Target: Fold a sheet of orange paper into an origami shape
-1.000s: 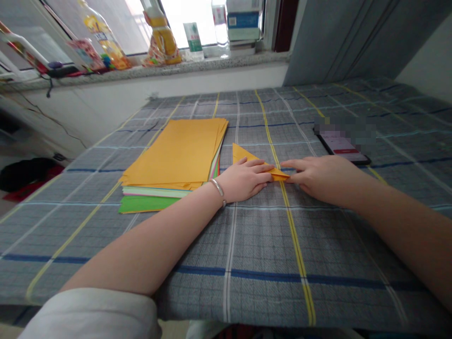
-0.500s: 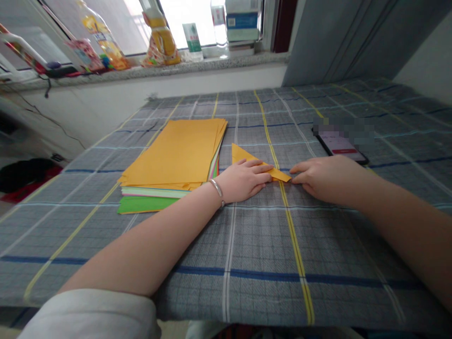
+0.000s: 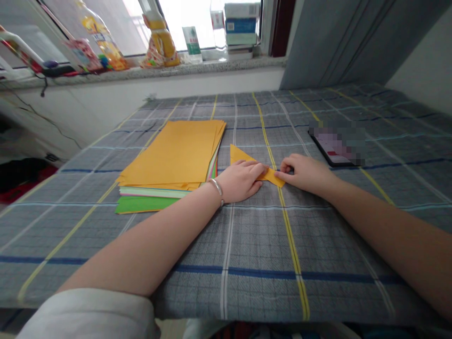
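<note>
A piece of yellow-orange paper [image 3: 240,153], folded into a narrow pointed shape, lies on the checked cloth. My left hand [image 3: 243,180], with a silver bangle at the wrist, rests flat over its middle and presses it down, hiding part of it. At the paper's right end, my right hand [image 3: 300,172] pinches the upper edge of the tip between thumb and forefinger, the other fingers curled. That end now juts out as a small angled flap [image 3: 275,179].
Left of my hands lies a stack of coloured paper [image 3: 176,150], yellow-orange on top and green below. A phone [image 3: 335,148] sits at the right. Bottles [image 3: 102,37], a tube [image 3: 191,41] and boxes [image 3: 242,24] stand along the windowsill [image 3: 134,73].
My right hand has moved left onto the paper's tip and closed in a pinch. The tip has changed angle, pointing more downward. My left hand stays on the paper, its forefinger more bent.
</note>
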{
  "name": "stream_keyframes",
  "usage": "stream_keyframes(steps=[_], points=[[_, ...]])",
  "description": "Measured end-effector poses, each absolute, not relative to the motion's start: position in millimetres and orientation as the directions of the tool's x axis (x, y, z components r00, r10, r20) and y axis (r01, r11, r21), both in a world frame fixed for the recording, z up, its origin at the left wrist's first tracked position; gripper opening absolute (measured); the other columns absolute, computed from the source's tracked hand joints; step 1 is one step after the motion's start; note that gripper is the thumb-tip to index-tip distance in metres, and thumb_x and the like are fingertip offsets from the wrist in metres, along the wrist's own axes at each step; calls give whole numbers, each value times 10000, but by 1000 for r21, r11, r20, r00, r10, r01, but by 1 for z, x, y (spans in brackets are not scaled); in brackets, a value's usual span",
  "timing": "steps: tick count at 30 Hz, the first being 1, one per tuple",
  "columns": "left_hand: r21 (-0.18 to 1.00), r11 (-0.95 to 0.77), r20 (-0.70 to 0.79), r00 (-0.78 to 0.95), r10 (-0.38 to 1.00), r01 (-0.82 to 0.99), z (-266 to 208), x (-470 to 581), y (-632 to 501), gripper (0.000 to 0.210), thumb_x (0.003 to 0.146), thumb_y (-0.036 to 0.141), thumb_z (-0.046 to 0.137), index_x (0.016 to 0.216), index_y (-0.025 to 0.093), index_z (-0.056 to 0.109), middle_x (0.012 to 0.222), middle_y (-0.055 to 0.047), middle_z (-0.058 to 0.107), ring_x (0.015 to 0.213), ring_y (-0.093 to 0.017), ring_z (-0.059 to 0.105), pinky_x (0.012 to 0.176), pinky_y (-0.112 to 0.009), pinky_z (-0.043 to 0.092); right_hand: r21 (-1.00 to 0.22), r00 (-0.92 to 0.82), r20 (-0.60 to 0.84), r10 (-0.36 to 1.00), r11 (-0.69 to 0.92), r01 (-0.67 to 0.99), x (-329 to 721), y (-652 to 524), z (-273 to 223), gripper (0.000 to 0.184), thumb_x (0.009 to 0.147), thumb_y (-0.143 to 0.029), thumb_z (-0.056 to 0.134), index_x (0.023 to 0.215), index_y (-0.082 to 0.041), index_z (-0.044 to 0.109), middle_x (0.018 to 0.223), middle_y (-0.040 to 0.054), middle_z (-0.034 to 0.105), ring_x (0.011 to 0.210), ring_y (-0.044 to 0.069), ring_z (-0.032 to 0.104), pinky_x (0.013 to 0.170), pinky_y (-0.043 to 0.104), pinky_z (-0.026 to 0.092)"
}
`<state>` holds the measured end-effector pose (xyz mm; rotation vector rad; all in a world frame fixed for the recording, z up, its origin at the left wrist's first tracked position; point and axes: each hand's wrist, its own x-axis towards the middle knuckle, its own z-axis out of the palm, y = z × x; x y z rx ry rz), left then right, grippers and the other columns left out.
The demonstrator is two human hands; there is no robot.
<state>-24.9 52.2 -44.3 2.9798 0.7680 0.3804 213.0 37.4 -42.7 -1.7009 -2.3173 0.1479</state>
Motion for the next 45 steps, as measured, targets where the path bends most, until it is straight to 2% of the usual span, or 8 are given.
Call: stream_keyframes(steps=[8,15,20,27,32,35,40,45], points=[[148,-829,102,826,555,539,-48,-20,56,532,1043,377,440,1504,112,434,1597,-121,429,1487,-290,374,1242,-474,284,-279,-247,179,952,290,915,202,33,-44,326,796,-550,661,703,-242,614,804,46,685,723,206,624,603,327,436],[103,-721,22,723,691,686,-41,-15,48,540,1077,415,306,1582,227,331,1658,-73,326,1541,-326,256,1226,-666,176,-435,-159,95,983,185,881,191,32,-45,295,820,-513,618,734,-238,558,770,40,658,689,202,571,588,337,361],[154,-656,147,639,755,739,-50,-17,50,612,1015,334,444,1595,214,294,1685,-126,237,1565,-364,163,1229,-664,176,-591,-195,100,976,216,777,192,31,-50,213,752,-404,684,740,-246,542,640,-3,581,607,173,521,552,318,349],[292,-636,331,549,768,714,-62,-22,63,790,930,296,566,1612,145,198,1693,-203,72,1579,-380,45,1278,-568,132,-822,-104,84,991,128,555,197,32,-51,169,722,-271,663,729,-256,495,671,12,672,603,197,638,549,326,484],[318,-721,349,632,692,615,-65,-26,66,824,924,257,549,1627,208,121,1708,-168,21,1580,-370,61,1270,-580,161,-808,24,338,941,277,520,208,33,-48,157,762,-260,692,757,-264,535,920,73,768,809,264,740,706,420,589],[308,-750,361,657,662,586,-63,-26,65,822,925,273,552,1626,220,126,1706,-174,62,1574,-373,116,1256,-599,182,-716,21,537,843,442,540,212,28,-43,140,815,-246,672,798,-280,537,1014,71,780,900,278,749,778,460,601],[313,-791,455,648,611,526,-57,-24,63,843,922,237,515,1631,272,61,1701,-152,150,1564,-337,201,1234,-659,156,-302,-173,814,554,659,688,216,17,-27,127,866,-173,642,850,-278,573,1060,39,792,959,241,751,813,411,585],[308,-855,509,687,518,416,-61,-25,68,813,930,213,493,1633,213,84,1692,-129,207,1588,-279,122,1279,-533,207,171,-583,743,328,749,640,219,14,-23,142,867,-103,652,909,-237,631,1093,22,792,966,205,734,964,418,504]])
